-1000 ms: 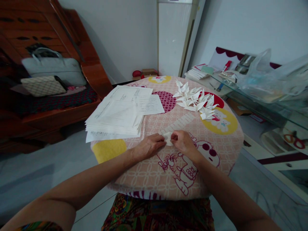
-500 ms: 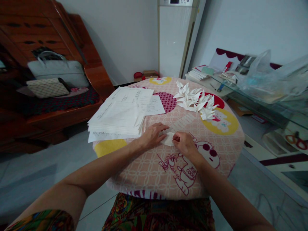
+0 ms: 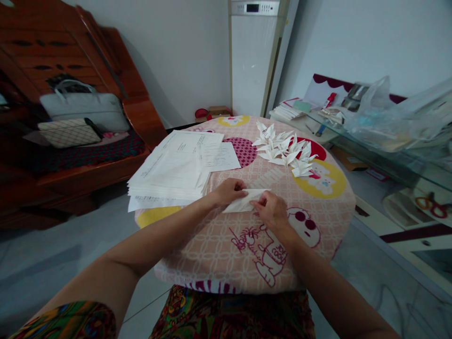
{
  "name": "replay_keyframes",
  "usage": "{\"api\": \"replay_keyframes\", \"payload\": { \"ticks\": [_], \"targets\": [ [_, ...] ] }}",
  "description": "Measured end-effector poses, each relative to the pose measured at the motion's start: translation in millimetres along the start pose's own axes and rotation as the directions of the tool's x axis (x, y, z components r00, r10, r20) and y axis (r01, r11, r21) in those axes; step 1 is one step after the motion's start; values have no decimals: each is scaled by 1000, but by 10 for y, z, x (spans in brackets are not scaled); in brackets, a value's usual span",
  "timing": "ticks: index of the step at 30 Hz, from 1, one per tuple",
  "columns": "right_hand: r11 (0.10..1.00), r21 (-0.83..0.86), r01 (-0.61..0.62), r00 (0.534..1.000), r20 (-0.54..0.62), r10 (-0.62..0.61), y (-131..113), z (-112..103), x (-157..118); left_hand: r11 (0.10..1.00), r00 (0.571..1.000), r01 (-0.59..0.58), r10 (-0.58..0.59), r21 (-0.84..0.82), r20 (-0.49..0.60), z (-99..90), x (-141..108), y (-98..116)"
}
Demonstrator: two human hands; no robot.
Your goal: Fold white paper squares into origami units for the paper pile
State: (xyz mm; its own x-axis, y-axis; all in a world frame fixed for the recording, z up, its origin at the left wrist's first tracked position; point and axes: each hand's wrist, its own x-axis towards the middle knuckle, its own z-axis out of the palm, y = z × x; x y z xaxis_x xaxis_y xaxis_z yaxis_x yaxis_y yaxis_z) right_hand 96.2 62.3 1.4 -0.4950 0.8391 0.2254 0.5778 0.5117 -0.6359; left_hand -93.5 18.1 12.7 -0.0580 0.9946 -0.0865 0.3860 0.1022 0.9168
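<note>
Folded paper, left hand pinching its far edge, right hand pinching its right side, near table edge well apart

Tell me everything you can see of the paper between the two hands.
The paper is white and thin-looking, apparently folded, with a straight far edge and a pointed near-left corner. It lies close to flat over the patterned tablecloth. The left hand touches its far-left side; the right hand seems to pinch its right part. Both hide some of its outline.
</note>
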Motion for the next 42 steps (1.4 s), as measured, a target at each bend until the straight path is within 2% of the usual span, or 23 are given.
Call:
{"api": "replay_keyframes", "payload": {
  "ticks": [2, 4, 6, 8, 10, 11, 13, 15, 17, 18, 19, 20, 22, 23, 24, 25, 27, 30, 34, 36, 39, 42],
  "targets": [
    [992, 125, -11, 1000, -19, 13, 32, -14, 19, 973, 996, 42, -59, -227, -67, 43, -80, 14],
    [947, 317, -48, 998, 42, 36, 66, -18, 37, 907, 989, 62, -112, -416, -95, 107, -164, 45],
    [841, 520, -146, 986, 147, 81, 88, -10, 48, 839, 980, 74, -161, -539, -116, 186, -240, 84],
    [698, 671, -249, 965, 230, 123, 90, 5, 48, 773, 972, 90, -204, -628, -113, 267, -305, 121],
    [592, 747, -302, 952, 268, 147, 74, 16, 43, 706, 970, 109, -230, -699, -81, 336, -364, 148],
    [567, 764, -310, 950, 273, 151, 65, 17, 41, 678, 968, 122, -244, -725, -65, 362, -393, 155],
    [567, 764, -308, 951, 271, 151, 53, 6, 45, 643, 956, 195, -292, -741, -2, 389, -461, 153],
    [610, 738, -288, 955, 268, 127, 62, -23, 68, 649, 936, 310, -335, -694, 105, 388, -546, 136],
    [661, 696, -281, 948, 307, 80, 91, -61, 115, 719, 912, 409, -318, -562, 258, 371, -645, 117],
    [686, 669, -286, 936, 349, 50, 110, -80, 147, 780, 897, 420, -282, -464, 339, 362, -692, 112],
    [715, 636, -289, 918, 395, 19, 128, -97, 182, 851, 891, 382, -237, -360, 387, 353, -733, 111],
    [750, 598, -283, 897, 441, -14, 144, -109, 219, 923, 904, 289, -176, -255, 389, 345, -763, 113],
    [820, 522, -236, 853, 515, -83, 160, -121, 294, 999, 962, -22, 29, -30, 273, 330, -777, 116],
    [852, 488, -187, 838, 532, -121, 160, -121, 327, 978, 966, -190, 169, 92, 194, 321, -759, 110],
    [881, 457, -125, 829, 536, -160, 155, -118, 356, 918, 940, -336, 314, 211, 130, 311, -726, 98],
    [903, 425, -56, 826, 528, -197, 146, -114, 377, 842, 895, -443, 434, 308, 101, 300, -682, 76],
    [933, 351, 79, 830, 494, -256, 121, -107, 394, 722, 812, -567, 572, 397, 119, 281, -578, 11],
    [954, 191, 232, 849, 439, -295, 77, -117, 339, 639, 778, -609, 598, 470, 194, 271, -467, -97],
    [907, -49, 419, 875, 287, -389, 43, -182, 142, 613, 775, -609, 595, 503, 213, 277, -462, -170],
    [878, -26, 479, 851, 259, -457, 60, -220, 27, 617, 774, -612, 597, 495, 213, 261, -481, -180],
    [855, 86, 512, 807, 294, -513, 132, -256, -122, 643, 779, -618, 580, 452, 241, 203, -490, -186],
    [834, 85, 545, 790, 283, -544, 207, -254, -217, 682, 789, -613, 556, 399, 263, 146, -475, -195]
  ]
}}
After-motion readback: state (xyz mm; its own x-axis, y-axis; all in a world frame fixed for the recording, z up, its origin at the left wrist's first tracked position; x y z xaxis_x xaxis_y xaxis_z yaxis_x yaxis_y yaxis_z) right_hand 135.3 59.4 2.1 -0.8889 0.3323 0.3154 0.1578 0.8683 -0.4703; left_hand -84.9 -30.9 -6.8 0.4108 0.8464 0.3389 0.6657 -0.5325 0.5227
